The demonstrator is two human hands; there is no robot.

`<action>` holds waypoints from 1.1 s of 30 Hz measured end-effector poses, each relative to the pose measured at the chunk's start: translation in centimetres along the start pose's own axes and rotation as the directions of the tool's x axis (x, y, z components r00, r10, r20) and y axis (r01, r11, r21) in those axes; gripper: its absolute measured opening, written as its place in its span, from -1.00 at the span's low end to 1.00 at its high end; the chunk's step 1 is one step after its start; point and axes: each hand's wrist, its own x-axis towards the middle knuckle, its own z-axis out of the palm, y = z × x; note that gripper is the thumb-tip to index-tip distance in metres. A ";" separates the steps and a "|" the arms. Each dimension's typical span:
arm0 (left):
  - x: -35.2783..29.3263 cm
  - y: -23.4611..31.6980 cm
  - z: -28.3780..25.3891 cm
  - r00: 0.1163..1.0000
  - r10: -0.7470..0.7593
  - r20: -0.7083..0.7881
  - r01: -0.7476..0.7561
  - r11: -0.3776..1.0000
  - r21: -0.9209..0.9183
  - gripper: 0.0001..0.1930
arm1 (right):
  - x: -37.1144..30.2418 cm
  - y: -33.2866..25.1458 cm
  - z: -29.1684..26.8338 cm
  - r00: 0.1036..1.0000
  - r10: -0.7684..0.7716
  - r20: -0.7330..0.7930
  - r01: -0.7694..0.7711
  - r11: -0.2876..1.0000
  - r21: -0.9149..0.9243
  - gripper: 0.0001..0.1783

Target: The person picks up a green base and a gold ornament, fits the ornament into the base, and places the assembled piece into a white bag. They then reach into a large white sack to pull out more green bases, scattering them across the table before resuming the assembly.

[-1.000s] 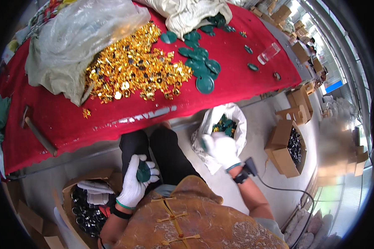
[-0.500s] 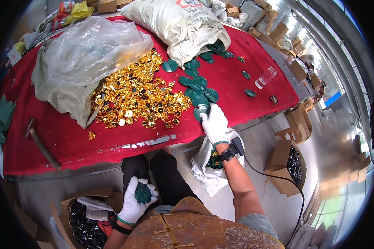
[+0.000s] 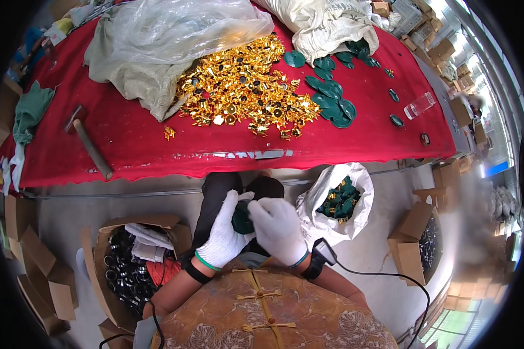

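Note:
Both my hands wear white knitted gloves and meet low in front of my body, above my lap. My left hand (image 3: 220,237) is closed round a round dark green disc (image 3: 241,219), cupped in its palm. Against the disc's right side, my right hand (image 3: 278,231) has its fingers curled together; what they pinch, if anything, is hidden. On the red-covered table (image 3: 215,160) ahead, several more green discs (image 3: 332,107) lie beside a heap of small shiny gold pieces (image 3: 244,87), some with black round parts.
A white sack (image 3: 361,218) of green discs and gold pieces stands at right on the floor. Left is a carton (image 3: 177,230) with black parts and gloves. A hammer (image 3: 93,148), clear bags (image 3: 157,35) and a clear cylinder (image 3: 419,106) lie on the table. A cable (image 3: 390,279) trails from my right wrist.
My right hand has come back from the discs at the table's edge to my left hand. My left hand has risen slightly with its green disc. The view has turned downward.

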 end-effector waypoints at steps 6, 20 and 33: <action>-0.6 -0.7 -1.3 0.997 0.065 -0.050 -0.069 0.995 -0.075 -0.54 | -2.6 -2.0 1.9 0.997 -0.033 0.064 0.031 0.999 0.033 -0.71; -2.7 1.3 -2.7 0.988 0.039 0.147 -0.038 0.999 -0.008 -0.60 | 7.5 12.7 -1.9 0.968 0.104 -0.229 -0.159 0.958 -0.238 -0.53; -2.9 2.0 -2.4 0.986 0.005 0.168 -0.005 1.000 0.003 -0.70 | 6.4 15.3 -2.2 0.947 0.269 -0.176 -0.284 0.956 -0.068 -0.72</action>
